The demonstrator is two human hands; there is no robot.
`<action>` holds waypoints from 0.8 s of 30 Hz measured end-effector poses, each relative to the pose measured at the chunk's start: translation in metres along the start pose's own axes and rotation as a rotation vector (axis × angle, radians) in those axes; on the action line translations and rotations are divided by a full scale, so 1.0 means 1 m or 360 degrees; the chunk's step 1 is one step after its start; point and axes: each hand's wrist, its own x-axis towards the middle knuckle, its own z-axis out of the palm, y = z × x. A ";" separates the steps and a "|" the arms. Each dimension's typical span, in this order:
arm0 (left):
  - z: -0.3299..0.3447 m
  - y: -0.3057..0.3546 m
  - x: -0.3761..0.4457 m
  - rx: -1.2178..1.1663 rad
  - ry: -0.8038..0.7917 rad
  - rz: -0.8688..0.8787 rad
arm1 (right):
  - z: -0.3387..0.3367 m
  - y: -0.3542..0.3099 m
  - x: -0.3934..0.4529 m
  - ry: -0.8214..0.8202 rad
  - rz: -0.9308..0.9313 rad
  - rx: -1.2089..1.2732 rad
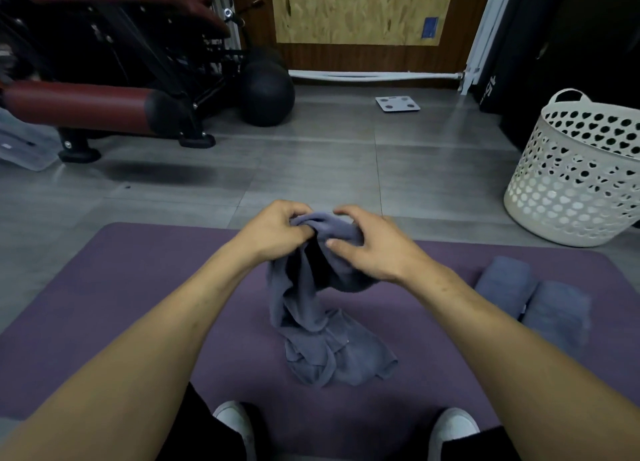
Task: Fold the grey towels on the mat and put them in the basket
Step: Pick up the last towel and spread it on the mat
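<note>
A crumpled grey towel (311,322) hangs from both hands above the purple mat (138,287), its lower end bunched on the mat. My left hand (273,232) grips the towel's top edge with curled fingers. My right hand (370,245) pinches the same edge just to the right, thumb against the cloth. Two folded grey towels (533,297) lie side by side on the mat's right part. The white perforated basket (575,183) stands on the floor beyond the mat's far right corner; what is inside it cannot be seen.
A red and black gym bench (104,107) and a black ball (266,95) stand at the far left. A white bathroom scale (397,103) lies on the grey floor near the back wall. My two white shoes (239,426) rest at the mat's near edge.
</note>
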 end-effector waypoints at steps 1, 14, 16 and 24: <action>0.002 0.002 0.000 -0.0044 -0.0020 0.0006 | 0.001 0.001 0.002 0.0066 -0.0059 -0.0079; 0.032 -0.034 -0.003 0.0252 -0.0133 -0.1073 | -0.032 0.021 -0.006 0.0600 0.0341 0.0367; 0.038 -0.028 0.002 -0.0109 0.0018 -0.1040 | -0.034 0.029 -0.008 0.0556 0.0400 0.0316; 0.051 0.032 0.012 -0.0895 0.0322 -0.0576 | -0.042 0.043 -0.009 0.0476 0.0509 0.0518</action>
